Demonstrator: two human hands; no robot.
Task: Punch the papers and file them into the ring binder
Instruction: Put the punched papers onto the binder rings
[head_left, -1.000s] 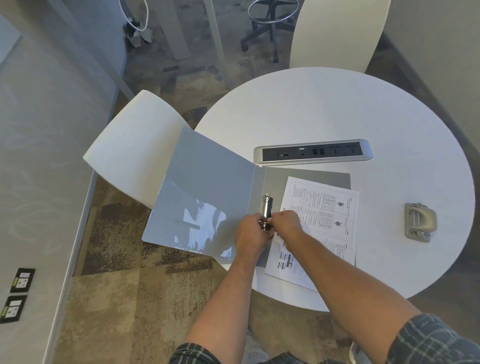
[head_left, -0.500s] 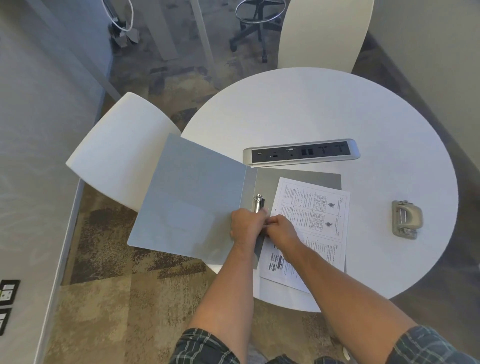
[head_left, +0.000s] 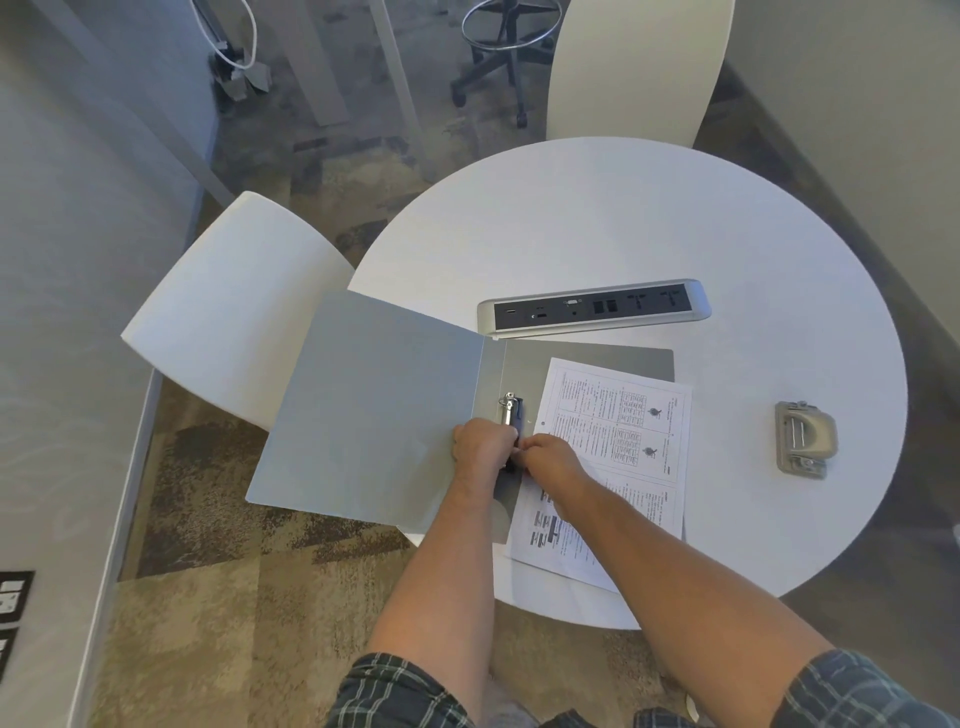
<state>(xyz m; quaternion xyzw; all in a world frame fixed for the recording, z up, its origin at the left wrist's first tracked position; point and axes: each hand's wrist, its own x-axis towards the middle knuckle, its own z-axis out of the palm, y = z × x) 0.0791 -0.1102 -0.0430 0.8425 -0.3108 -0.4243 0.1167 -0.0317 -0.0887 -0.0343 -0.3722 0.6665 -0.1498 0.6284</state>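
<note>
A grey ring binder (head_left: 384, 405) lies open on the round white table (head_left: 623, 234), its front cover hanging past the table's left edge. Printed papers (head_left: 618, 447) with a punched hole near their left edge rest askew on the binder's back cover. The metal ring mechanism (head_left: 510, 408) stands along the spine. My left hand (head_left: 480, 447) and my right hand (head_left: 550, 460) meet at the lower part of that mechanism, fingers closed on it. A grey hole punch (head_left: 802, 439) sits apart at the table's right.
A silver power and socket strip (head_left: 595, 312) is set into the table just beyond the binder. White chairs stand at the left (head_left: 234, 306) and at the far side (head_left: 639, 67). A rolling stool base (head_left: 498, 47) is on the carpet beyond.
The binder's front cover has settled flatter and lost its glare. Both hands stay at the ring mechanism, shifted slightly lower along it. The view has drifted a little.
</note>
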